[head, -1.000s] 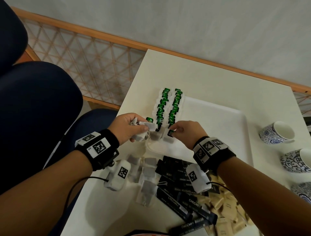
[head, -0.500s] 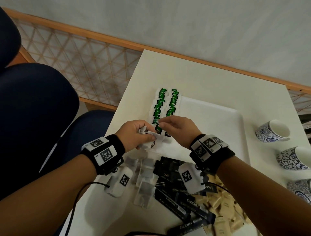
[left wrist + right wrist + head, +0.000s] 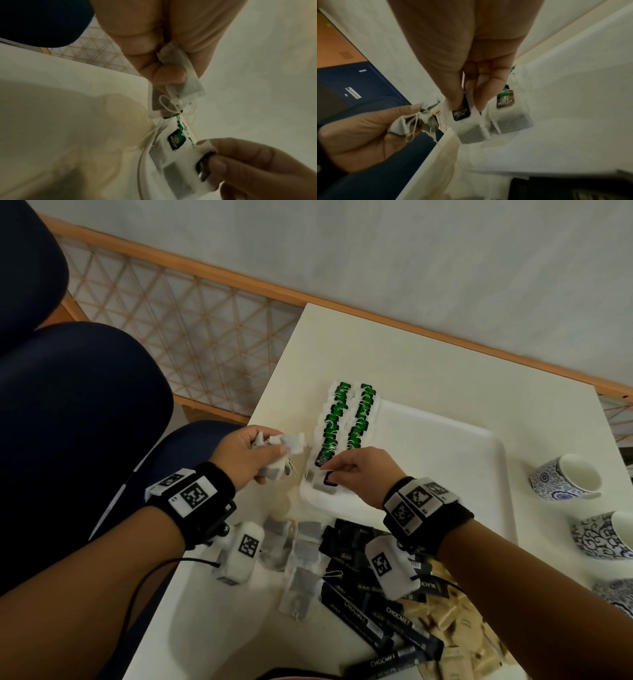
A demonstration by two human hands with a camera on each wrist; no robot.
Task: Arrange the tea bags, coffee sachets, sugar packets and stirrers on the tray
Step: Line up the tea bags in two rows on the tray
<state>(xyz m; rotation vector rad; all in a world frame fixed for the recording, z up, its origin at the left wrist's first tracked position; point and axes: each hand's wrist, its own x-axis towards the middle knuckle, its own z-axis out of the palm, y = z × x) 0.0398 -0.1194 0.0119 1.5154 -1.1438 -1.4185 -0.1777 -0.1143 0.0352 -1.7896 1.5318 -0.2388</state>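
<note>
The left hand (image 3: 245,455) squeezes a bunch of tea bags (image 3: 281,451) above the counter (image 3: 428,378). The right hand (image 3: 359,472) pinches one tea bag's tag (image 3: 461,113), with that bag lying on the tray (image 3: 445,460) just under its fingertips.

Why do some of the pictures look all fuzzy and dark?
Head view: bright and mostly sharp, with the wooden rail bent by the wide lens. Left wrist view: dim, the right hand blurred and a soft shadow on the table. Right wrist view: dim too, the tea bag fairly clear but the left hand smeared.
</note>
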